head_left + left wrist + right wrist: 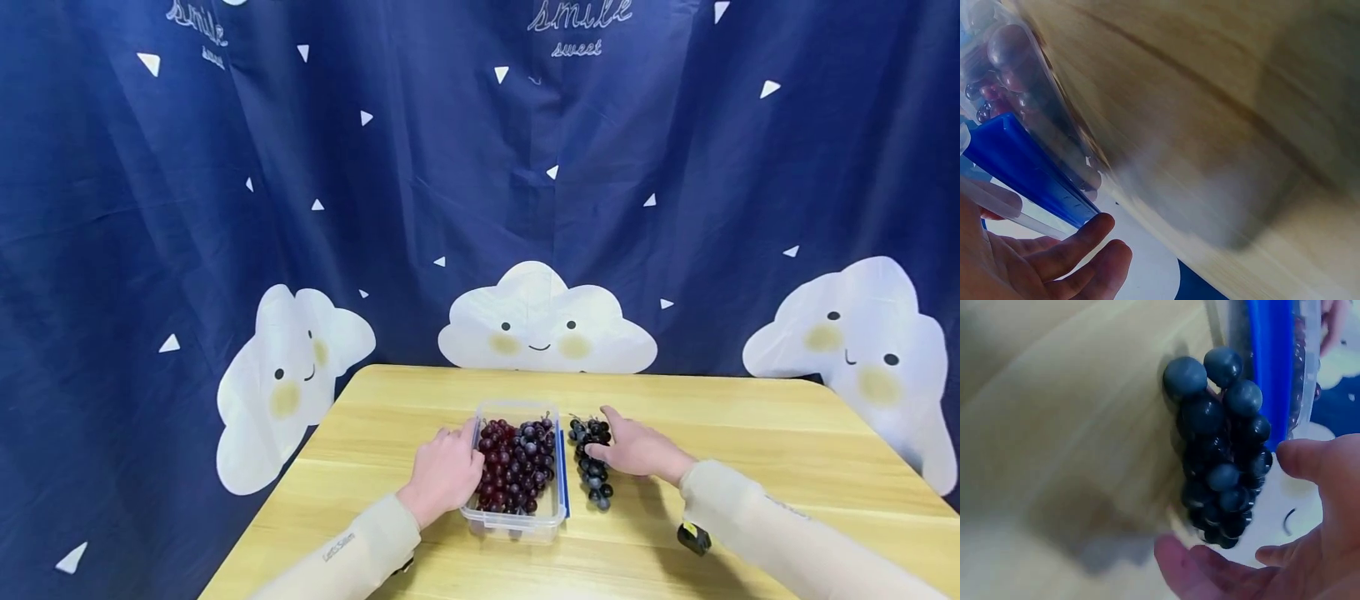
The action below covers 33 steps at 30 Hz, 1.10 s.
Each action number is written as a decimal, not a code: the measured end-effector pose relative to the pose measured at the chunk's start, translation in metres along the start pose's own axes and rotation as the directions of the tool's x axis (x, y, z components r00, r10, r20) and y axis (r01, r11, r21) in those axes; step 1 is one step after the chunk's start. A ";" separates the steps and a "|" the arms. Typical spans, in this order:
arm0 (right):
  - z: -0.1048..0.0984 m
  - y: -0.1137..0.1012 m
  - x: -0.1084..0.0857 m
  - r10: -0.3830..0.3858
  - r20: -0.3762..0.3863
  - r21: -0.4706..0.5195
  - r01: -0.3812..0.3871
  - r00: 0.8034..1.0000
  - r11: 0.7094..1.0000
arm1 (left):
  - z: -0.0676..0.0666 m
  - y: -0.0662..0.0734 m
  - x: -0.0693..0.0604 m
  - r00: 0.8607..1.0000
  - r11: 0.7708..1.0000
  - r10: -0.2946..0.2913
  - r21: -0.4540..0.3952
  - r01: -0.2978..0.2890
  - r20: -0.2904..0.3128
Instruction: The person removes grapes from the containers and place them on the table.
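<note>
A clear plastic food container (pixel 517 523) with blue side flaps stands on the table, holding dark red and purple grapes (pixel 513 467). At its left side my left hand (pixel 447 468) grips the wall and rim. The left wrist view shows its fingers by the lowered blue flap (pixel 1029 169). To the right of the container lies a bunch of black grapes (pixel 594 473) on the tabletop. My right hand (pixel 637 446) is spread over its right side. In the right wrist view, thumb and fingers stand apart around the stem end of the bunch (pixel 1222 450).
The light wooden table (pixel 360 467) ends at a dark blue curtain (pixel 480 167) with white clouds and triangles. A blue flap (pixel 563 475) hangs along the container's right side, close to the black grapes. A black wrist device (pixel 693 537) hangs below the right sleeve.
</note>
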State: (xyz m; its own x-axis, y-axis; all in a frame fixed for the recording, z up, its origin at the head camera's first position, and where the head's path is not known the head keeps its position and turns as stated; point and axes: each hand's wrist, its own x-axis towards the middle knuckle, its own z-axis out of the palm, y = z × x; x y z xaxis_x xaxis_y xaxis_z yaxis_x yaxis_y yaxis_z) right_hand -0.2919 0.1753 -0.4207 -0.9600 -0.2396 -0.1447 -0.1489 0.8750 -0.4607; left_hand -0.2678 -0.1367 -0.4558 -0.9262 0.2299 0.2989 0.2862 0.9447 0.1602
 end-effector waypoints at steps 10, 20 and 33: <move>-0.015 -0.037 -0.003 -0.141 -0.093 -0.275 0.111 0.986 0.955 | -0.002 -0.002 0.000 1.000 1.000 -0.017 0.001 0.018 -0.017; -0.020 -0.078 -0.001 -0.241 -0.023 -0.301 0.224 0.970 0.927 | 0.003 0.001 -0.002 1.000 1.000 -0.002 0.023 0.002 -0.016; -0.017 -0.117 0.029 -0.287 0.242 -0.323 0.356 0.927 0.877 | 0.003 0.001 -0.001 1.000 1.000 -0.014 0.002 0.014 -0.027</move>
State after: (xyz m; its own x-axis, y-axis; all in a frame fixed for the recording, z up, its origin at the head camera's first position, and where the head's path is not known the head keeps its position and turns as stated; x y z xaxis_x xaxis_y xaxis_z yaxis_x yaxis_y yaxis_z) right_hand -0.3065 0.0734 -0.3562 -0.7897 -0.5749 -0.2142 -0.5485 0.8180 -0.1731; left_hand -0.2671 -0.1353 -0.4590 -0.9231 0.2104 0.3219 0.2727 0.9483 0.1622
